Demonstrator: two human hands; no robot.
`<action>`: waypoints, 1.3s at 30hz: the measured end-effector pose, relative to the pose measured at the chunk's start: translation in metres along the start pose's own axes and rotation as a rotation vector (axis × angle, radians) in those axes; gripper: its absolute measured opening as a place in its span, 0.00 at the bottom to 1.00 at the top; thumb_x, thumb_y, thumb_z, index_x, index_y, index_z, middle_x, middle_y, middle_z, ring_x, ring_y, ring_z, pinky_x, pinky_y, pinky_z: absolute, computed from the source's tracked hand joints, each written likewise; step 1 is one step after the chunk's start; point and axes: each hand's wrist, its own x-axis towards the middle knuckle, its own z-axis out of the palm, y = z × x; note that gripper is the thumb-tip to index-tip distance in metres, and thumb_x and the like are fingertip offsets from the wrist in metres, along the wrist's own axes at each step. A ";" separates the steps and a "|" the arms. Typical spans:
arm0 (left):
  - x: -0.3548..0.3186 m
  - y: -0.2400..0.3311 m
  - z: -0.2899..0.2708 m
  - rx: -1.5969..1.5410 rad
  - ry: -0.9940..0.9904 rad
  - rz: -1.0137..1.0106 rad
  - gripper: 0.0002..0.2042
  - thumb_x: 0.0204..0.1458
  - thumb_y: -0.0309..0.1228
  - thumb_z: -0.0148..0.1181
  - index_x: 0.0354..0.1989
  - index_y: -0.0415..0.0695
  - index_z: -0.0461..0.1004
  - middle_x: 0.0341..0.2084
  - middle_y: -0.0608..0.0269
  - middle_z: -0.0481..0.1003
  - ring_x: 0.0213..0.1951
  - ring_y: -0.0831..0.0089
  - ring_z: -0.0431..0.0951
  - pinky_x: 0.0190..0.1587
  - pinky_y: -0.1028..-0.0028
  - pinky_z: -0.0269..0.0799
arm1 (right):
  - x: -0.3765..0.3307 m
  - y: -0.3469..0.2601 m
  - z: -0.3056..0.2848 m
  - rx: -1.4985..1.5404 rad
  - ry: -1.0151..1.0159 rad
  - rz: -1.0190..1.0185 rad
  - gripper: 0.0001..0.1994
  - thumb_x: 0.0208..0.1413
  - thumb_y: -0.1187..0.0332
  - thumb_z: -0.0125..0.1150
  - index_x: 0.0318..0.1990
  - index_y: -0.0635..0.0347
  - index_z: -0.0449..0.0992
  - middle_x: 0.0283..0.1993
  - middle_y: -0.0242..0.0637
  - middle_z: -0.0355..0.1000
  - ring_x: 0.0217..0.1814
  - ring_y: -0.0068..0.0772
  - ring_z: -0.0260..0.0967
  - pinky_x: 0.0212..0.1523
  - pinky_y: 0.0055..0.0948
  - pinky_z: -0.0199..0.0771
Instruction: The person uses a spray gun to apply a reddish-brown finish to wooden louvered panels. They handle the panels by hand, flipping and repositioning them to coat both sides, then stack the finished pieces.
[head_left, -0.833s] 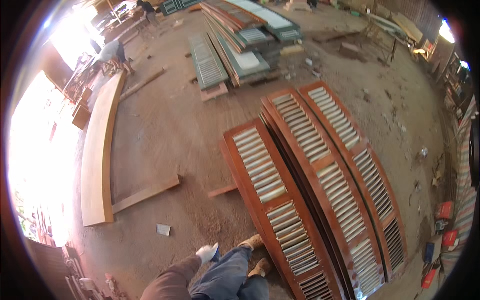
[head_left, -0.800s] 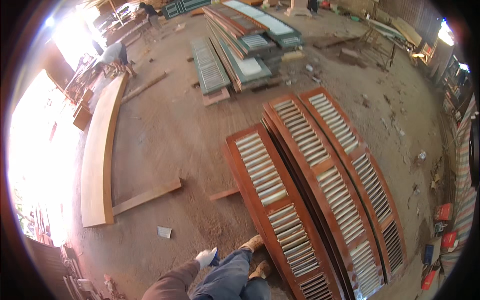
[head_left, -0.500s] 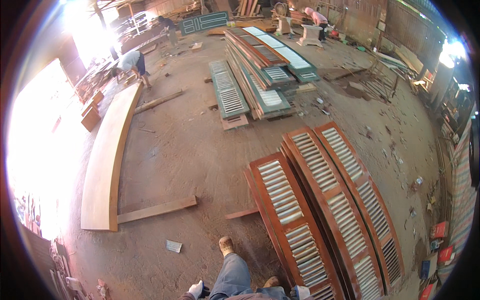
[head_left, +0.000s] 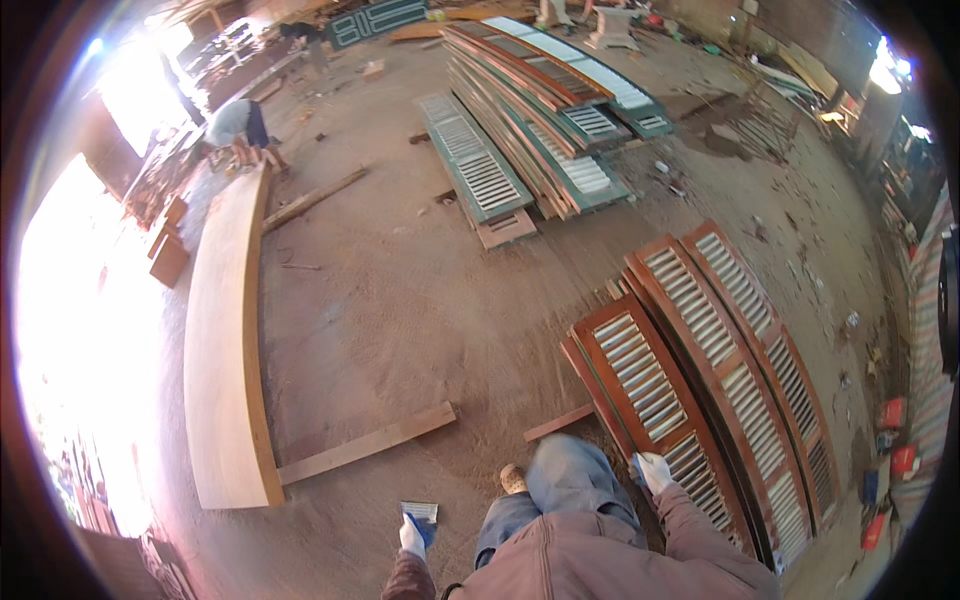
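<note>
My right hand (head_left: pixel 656 473), in a white and blue glove, is at the left edge of a red-brown louvered shutter (head_left: pixel 640 370). Its fingers close over the frame there, partly hidden. This shutter lies on top of a stack, with more shutters of the same kind beside it. My left hand (head_left: pixel 412 538), gloved alike, hangs low left of my knees. In view it overlaps a small printed sheet (head_left: pixel 420 511) lying on the floor. Its fingers are too small and blurred to tell whether they are curled.
A long pale wood slab (head_left: pixel 225 350) lies left, with a wooden bar (head_left: pixel 370 445) at its near end. Green-framed shutters (head_left: pixel 480 160) are stacked ahead. A person (head_left: pixel 240 130) bends beyond the slab. Red boxes (head_left: pixel 892 412) stand far right.
My view has tilted down and turned left. I have moved lower, beside the red-brown shutters. My right hand has come up from beside the stack onto the shutter's edge.
</note>
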 end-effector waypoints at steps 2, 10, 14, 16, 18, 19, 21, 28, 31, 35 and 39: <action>0.047 0.047 0.038 0.035 -0.175 -0.143 0.38 0.67 0.66 0.37 0.52 0.40 0.78 0.40 0.53 0.84 0.36 0.56 0.84 0.39 0.57 0.80 | 0.020 0.000 0.012 -0.314 0.103 -0.169 0.18 0.68 0.57 0.58 0.40 0.66 0.83 0.34 0.38 0.81 0.35 0.33 0.78 0.40 0.36 0.75; 0.149 0.203 0.227 0.162 -0.356 -0.223 0.43 0.63 0.70 0.33 0.64 0.43 0.71 0.58 0.47 0.77 0.54 0.53 0.79 0.56 0.52 0.72 | 0.106 -0.005 0.062 -0.511 0.249 0.137 0.26 0.68 0.48 0.54 0.40 0.67 0.83 0.38 0.48 0.83 0.43 0.46 0.81 0.45 0.42 0.74; 0.201 0.310 0.318 0.089 -0.310 -0.188 0.41 0.63 0.69 0.33 0.64 0.45 0.72 0.59 0.48 0.77 0.58 0.51 0.76 0.59 0.52 0.70 | 0.198 -0.055 0.114 -0.411 0.240 0.215 0.29 0.67 0.45 0.53 0.42 0.70 0.82 0.36 0.47 0.82 0.40 0.47 0.80 0.44 0.41 0.75; 0.236 0.350 0.400 0.012 -0.349 -0.228 0.41 0.63 0.69 0.33 0.63 0.45 0.72 0.59 0.49 0.77 0.58 0.52 0.77 0.59 0.53 0.70 | 0.283 -0.054 0.097 -0.520 0.486 -0.079 0.28 0.67 0.45 0.53 0.39 0.68 0.82 0.33 0.43 0.81 0.35 0.43 0.79 0.38 0.41 0.75; 0.265 0.393 0.455 -0.030 -0.381 -0.255 0.41 0.63 0.69 0.34 0.63 0.45 0.72 0.52 0.51 0.81 0.51 0.54 0.80 0.50 0.57 0.75 | 0.351 -0.092 0.106 -0.295 0.431 -0.052 0.26 0.68 0.46 0.53 0.36 0.64 0.81 0.29 0.39 0.78 0.30 0.39 0.76 0.32 0.39 0.74; 0.271 0.407 0.467 0.012 -0.382 -0.288 0.41 0.62 0.70 0.34 0.63 0.45 0.72 0.50 0.51 0.81 0.48 0.54 0.81 0.47 0.58 0.77 | 0.371 -0.131 0.114 0.110 0.275 0.138 0.24 0.68 0.46 0.53 0.35 0.60 0.79 0.27 0.37 0.76 0.27 0.37 0.74 0.29 0.38 0.72; 0.280 0.437 0.522 0.071 -0.388 -0.348 0.43 0.61 0.72 0.34 0.65 0.46 0.70 0.41 0.48 0.83 0.36 0.57 0.83 0.29 0.69 0.76 | 0.414 -0.199 0.124 0.441 0.188 0.184 0.21 0.69 0.47 0.54 0.32 0.54 0.77 0.24 0.33 0.72 0.22 0.33 0.70 0.22 0.35 0.69; 0.312 0.518 0.670 0.400 -0.394 -0.261 0.46 0.59 0.75 0.35 0.75 0.50 0.59 0.36 0.42 0.83 0.18 0.64 0.75 0.15 0.75 0.63 | 0.573 -0.463 0.154 0.626 0.122 0.067 0.18 0.71 0.49 0.55 0.42 0.55 0.77 0.27 0.32 0.75 0.25 0.33 0.76 0.23 0.33 0.75; 0.349 0.529 0.694 0.531 -0.416 -0.361 0.47 0.58 0.75 0.40 0.78 0.54 0.52 0.42 0.39 0.82 0.24 0.58 0.78 0.20 0.68 0.70 | 0.640 -0.546 0.167 0.646 0.150 -0.038 0.20 0.68 0.49 0.58 0.51 0.58 0.74 0.37 0.38 0.77 0.33 0.42 0.80 0.32 0.40 0.83; 0.410 0.547 0.734 0.742 -0.157 -0.620 0.46 0.59 0.71 0.49 0.78 0.53 0.51 0.68 0.34 0.63 0.50 0.39 0.80 0.47 0.52 0.83 | 0.731 -0.650 0.180 0.701 0.173 -0.078 0.22 0.67 0.48 0.60 0.54 0.56 0.74 0.42 0.37 0.77 0.37 0.44 0.81 0.35 0.42 0.85; 0.459 0.577 0.837 0.878 -0.292 -0.450 0.45 0.60 0.70 0.47 0.73 0.44 0.62 0.67 0.43 0.66 0.56 0.45 0.79 0.47 0.49 0.82 | 0.843 -0.753 0.168 0.788 0.102 -0.088 0.26 0.68 0.41 0.54 0.54 0.56 0.74 0.42 0.36 0.79 0.41 0.41 0.81 0.43 0.46 0.84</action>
